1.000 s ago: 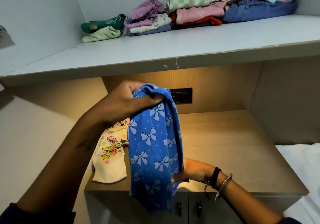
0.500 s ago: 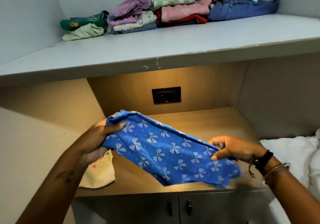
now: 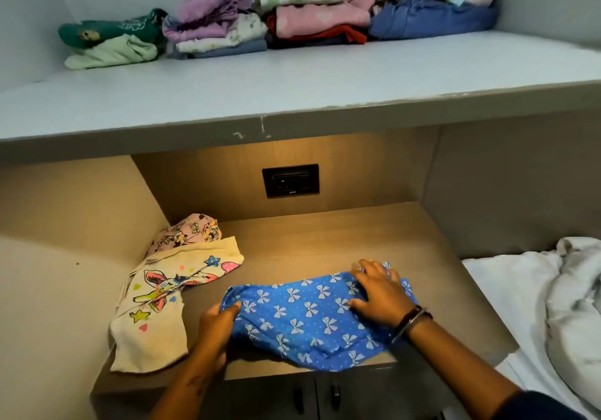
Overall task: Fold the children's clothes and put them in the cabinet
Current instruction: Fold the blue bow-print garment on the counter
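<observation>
A blue garment with white bows point(image 3: 302, 318) lies spread on the wooden counter point(image 3: 309, 244), its lower edge hanging a little over the front. My left hand point(image 3: 216, 325) pinches its left edge. My right hand point(image 3: 379, 292) lies flat, fingers spread, on its right part. To the left sits a cream cartoon-print garment point(image 3: 156, 309) and, behind it, a crumpled pink printed one point(image 3: 188, 231). Folded clothes point(image 3: 279, 16) are stacked in several piles at the back of the grey upper shelf point(image 3: 292, 94).
A black wall socket point(image 3: 290, 180) sits in the back panel of the alcove. Cabinet doors with dark handles point(image 3: 315, 393) are below the counter. White bedding point(image 3: 553, 315) lies to the right. Side walls enclose the alcove.
The blue garment came down from being held stretched in the air onto the counter. My right hand went from gripping its edge to pressing flat on it; the left still holds the left edge.
</observation>
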`<move>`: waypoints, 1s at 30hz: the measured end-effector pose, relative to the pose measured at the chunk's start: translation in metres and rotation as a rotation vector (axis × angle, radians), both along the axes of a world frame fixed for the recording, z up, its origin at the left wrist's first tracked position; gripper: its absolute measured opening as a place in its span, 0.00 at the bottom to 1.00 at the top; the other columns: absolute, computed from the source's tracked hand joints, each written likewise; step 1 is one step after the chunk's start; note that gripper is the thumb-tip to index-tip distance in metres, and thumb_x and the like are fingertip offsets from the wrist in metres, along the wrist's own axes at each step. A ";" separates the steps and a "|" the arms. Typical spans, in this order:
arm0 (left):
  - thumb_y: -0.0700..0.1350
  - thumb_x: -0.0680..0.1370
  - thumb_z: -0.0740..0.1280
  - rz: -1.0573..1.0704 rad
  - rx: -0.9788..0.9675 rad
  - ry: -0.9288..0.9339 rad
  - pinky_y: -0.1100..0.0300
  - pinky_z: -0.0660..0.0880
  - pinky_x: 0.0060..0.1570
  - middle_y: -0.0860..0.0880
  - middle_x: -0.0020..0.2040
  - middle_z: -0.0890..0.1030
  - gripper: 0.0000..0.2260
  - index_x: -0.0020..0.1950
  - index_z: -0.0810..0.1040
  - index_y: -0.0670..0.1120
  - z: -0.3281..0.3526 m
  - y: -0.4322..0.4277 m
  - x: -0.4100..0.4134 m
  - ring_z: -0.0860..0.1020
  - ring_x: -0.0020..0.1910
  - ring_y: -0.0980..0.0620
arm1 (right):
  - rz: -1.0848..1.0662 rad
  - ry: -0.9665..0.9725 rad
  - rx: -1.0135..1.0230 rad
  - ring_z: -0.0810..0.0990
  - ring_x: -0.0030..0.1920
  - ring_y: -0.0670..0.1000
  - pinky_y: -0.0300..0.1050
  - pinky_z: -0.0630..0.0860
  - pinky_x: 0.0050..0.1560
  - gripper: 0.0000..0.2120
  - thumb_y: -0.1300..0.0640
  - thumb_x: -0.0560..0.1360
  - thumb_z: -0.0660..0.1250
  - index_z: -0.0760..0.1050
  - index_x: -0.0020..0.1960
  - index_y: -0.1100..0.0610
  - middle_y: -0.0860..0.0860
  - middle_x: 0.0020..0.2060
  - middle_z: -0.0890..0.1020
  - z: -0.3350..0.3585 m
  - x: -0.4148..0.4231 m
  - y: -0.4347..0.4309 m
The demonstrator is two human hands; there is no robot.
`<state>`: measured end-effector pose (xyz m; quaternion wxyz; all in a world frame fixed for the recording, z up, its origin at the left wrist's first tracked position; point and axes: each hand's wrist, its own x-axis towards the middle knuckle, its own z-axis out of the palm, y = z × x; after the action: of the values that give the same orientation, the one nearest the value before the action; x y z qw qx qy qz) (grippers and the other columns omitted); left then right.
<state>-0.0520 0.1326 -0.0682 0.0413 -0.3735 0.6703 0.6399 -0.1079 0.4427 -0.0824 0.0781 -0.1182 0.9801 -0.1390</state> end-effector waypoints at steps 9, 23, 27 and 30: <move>0.41 0.77 0.68 -0.063 -0.411 0.317 0.48 0.81 0.39 0.46 0.41 0.81 0.07 0.54 0.77 0.41 0.060 0.047 0.001 0.81 0.39 0.49 | 0.231 0.034 0.055 0.41 0.78 0.51 0.58 0.36 0.75 0.34 0.31 0.76 0.45 0.47 0.78 0.45 0.47 0.78 0.44 -0.045 0.040 -0.045; 0.47 0.79 0.66 -0.317 -0.280 0.155 0.64 0.79 0.40 0.47 0.70 0.70 0.21 0.70 0.67 0.48 0.012 0.107 -0.009 0.76 0.52 0.56 | -0.488 0.140 -0.673 0.79 0.42 0.53 0.51 0.77 0.45 0.07 0.57 0.77 0.65 0.79 0.41 0.54 0.51 0.40 0.82 -0.008 0.055 0.019; 0.54 0.75 0.70 -0.368 -0.443 -0.117 0.49 0.75 0.54 0.44 0.65 0.73 0.26 0.67 0.68 0.44 -0.009 0.098 -0.023 0.74 0.61 0.45 | -0.201 0.159 -0.256 0.73 0.63 0.49 0.49 0.69 0.65 0.21 0.38 0.76 0.58 0.76 0.60 0.50 0.47 0.59 0.78 0.004 0.071 -0.034; 0.48 0.73 0.73 -0.304 -0.209 -0.134 0.59 0.75 0.33 0.46 0.44 0.81 0.14 0.50 0.75 0.41 -0.007 0.098 -0.034 0.78 0.37 0.51 | -0.058 0.069 -0.063 0.60 0.74 0.53 0.58 0.51 0.75 0.38 0.28 0.70 0.50 0.64 0.71 0.51 0.51 0.73 0.66 -0.001 0.083 -0.079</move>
<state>-0.0861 0.2303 -0.0753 0.1431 -0.3122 0.7776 0.5267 -0.0245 0.3635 -0.0829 0.0365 -0.0967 0.9803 -0.1680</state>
